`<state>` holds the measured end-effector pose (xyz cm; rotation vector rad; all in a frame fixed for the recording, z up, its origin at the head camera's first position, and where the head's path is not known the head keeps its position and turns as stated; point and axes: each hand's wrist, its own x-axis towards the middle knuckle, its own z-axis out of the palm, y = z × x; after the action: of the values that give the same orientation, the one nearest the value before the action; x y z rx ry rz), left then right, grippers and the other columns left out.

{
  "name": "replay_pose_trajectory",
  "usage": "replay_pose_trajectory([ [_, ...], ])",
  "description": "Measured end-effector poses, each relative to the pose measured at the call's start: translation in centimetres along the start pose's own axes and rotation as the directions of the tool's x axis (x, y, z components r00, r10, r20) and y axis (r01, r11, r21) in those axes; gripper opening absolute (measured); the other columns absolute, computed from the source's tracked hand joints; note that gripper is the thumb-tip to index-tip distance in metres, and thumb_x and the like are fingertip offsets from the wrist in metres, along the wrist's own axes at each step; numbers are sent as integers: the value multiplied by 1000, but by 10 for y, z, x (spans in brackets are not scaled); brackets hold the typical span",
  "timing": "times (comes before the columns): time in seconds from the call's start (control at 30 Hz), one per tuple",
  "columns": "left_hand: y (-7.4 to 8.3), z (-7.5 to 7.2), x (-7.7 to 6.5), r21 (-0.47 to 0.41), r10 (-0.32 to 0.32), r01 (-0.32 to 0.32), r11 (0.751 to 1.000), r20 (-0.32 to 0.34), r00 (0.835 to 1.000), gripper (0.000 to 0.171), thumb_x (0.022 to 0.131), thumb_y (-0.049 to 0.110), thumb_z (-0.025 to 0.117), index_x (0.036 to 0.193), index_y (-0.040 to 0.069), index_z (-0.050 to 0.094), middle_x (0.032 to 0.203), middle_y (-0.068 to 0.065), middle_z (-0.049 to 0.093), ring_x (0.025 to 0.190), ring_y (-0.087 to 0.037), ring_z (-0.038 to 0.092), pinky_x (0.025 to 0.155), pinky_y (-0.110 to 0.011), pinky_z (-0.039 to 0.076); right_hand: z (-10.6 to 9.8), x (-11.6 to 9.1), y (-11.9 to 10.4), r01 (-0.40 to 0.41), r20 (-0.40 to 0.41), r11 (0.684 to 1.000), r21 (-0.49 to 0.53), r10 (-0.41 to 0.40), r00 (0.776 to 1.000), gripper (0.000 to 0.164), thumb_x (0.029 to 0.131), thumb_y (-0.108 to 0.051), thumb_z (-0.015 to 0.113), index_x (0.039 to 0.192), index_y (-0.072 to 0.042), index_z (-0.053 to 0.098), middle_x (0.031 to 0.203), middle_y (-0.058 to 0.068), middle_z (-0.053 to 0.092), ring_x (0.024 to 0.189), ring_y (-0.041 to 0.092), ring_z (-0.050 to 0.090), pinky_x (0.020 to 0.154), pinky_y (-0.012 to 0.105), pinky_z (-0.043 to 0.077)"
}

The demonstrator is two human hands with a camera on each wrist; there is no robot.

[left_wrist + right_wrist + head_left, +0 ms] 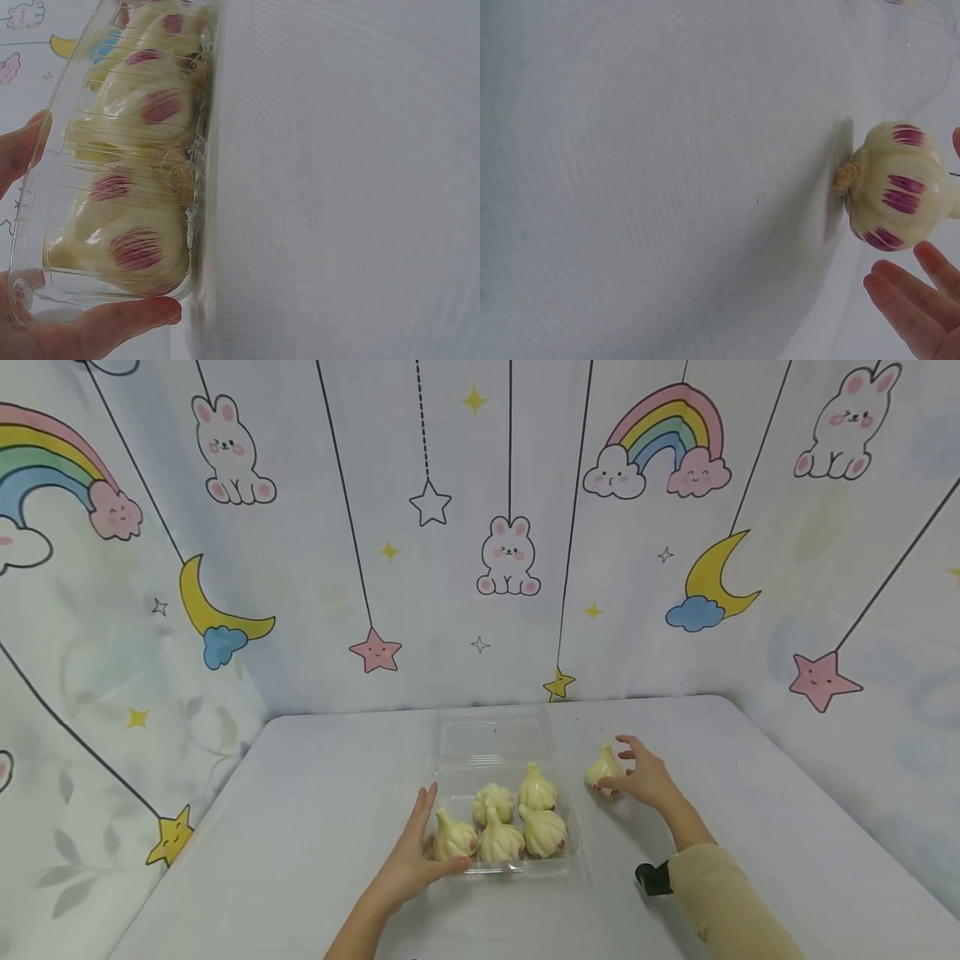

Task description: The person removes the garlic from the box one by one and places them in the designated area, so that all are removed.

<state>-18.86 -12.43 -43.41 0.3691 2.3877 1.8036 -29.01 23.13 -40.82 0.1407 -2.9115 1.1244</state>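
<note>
A clear plastic clamshell box [517,867] lies on the table with several pale garlic bulbs [501,837] inside. My left hand [411,858] holds its front left corner, thumb along the front wall and fingers at the left side. In the left wrist view, purple-streaked garlic bulbs [139,247] show through the wall, and the thumb [127,324] lies against it. To the right of the box, another garlic bulb [604,770] stands upright, stem up. Around it my right hand [649,779] spreads thumb and fingers. The right wrist view shows the same bulb [900,187] beside extended fingers [911,300].
The box's transparent lid [491,737] lies folded back behind it. White cloth covers the table [322,793]. A patterned curtain [450,610] hangs along the far edge. A dark strap piece [654,878] sticks out at my right sleeve [723,893].
</note>
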Motion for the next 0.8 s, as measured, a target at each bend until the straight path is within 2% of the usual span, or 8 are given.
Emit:
replay_pose_trajectory([
  [0.43, 1, 0, 0, 4, 14, -14, 1000, 5, 1000, 113, 69, 17, 80, 148, 20, -1, 148, -20, -19, 131, -51, 3, 102, -60, 19, -7, -10, -10, -1, -55, 1000, 2, 1, 998, 87, 77, -27, 74, 140, 3, 21, 127, 36, 40, 110, 52, 45, 83, 55, 46],
  [0.8, -1, 0, 1, 13, 4, -4, 1000, -6, 1000, 112, 69, 17, 80, 148, 21, 1, 149, -18, -18, 133, -47, -1, 103, -59, 20, -13, -20, -24, 25, -105, 1000, 15, -23, 994, 87, 79, -29, 72, 140, 3, 20, 128, 36, 38, 110, 52, 45, 84, 55, 46],
])
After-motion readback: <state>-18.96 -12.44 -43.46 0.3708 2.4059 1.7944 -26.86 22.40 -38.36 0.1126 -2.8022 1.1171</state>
